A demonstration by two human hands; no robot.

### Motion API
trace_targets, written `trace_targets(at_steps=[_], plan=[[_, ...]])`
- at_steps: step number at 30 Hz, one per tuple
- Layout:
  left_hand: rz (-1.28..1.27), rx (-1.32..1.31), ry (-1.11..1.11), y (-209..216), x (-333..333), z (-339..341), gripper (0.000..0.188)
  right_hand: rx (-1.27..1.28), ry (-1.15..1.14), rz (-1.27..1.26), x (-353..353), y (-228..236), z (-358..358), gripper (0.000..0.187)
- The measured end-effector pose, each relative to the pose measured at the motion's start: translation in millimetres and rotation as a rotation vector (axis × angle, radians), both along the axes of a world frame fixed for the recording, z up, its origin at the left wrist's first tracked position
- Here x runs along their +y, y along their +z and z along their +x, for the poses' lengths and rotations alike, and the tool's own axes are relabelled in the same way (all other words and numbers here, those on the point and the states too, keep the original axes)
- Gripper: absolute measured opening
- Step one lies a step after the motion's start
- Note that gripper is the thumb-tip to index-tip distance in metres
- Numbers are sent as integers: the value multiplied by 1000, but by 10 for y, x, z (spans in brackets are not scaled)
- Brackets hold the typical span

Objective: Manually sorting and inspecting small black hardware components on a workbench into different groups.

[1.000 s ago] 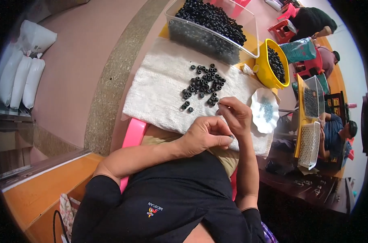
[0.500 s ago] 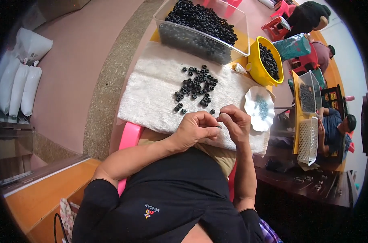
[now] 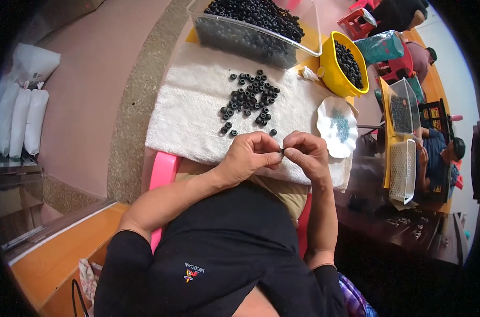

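Your white towel (image 3: pixel 187 121) spreads before you, backed by a clear box (image 3: pixel 306 42) of black beads, cut off at the top edge. A yellow tub (image 3: pixel 335 76) of beads stands beside it. Loose black beads (image 3: pixel 249 99) lie mid-towel; a frilled white dish (image 3: pixel 332 142) sits right. Your left hand (image 3: pixel 250 157) and right hand (image 3: pixel 309 154) pinch together, low over the towel. Your black shirt (image 3: pixel 224 227) bears a small lettered emblem (image 3: pixel 189 274). Between your fingertips is a dark piece (image 3: pixel 282 151), mostly hidden.

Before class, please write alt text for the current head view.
A person's left hand and right hand meet at a small dark piece over a white towel. Beyond lie scattered black beads, a clear bin and a yellow tub; a white scalloped dish sits at right.
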State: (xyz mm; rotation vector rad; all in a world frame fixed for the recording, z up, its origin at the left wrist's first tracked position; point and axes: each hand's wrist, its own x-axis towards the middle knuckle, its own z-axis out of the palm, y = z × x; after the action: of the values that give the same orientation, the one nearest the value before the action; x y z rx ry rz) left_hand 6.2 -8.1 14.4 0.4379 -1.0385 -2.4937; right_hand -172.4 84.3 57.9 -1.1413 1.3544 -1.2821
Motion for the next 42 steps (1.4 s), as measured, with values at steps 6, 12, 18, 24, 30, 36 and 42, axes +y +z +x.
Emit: trace_targets(at_steps=[6,12,18,24,30,36,42], plan=[[-48,-26,-50,-22,9,5,16,-12,99,100,37,82,-81,10],[-97,-42,-70,-25,12,0,15,63,190,135,38,121,-146,10],[-67,-29,-65,-41,8,4,16,141,198,138,56,117,-114,10],[-12,-28,-89,-30,6,12,18,176,166,106,63,104,-57,8],[3,-29,-64,-61,9,1,17,151,89,3,88,-34,-3,10],[48,-37,-45,-83,18,-8,16,231,-119,-124,158,-274,144,10],[33,-38,-22,-92,26,-17,14,374,-293,-310,161,-293,297,17]])
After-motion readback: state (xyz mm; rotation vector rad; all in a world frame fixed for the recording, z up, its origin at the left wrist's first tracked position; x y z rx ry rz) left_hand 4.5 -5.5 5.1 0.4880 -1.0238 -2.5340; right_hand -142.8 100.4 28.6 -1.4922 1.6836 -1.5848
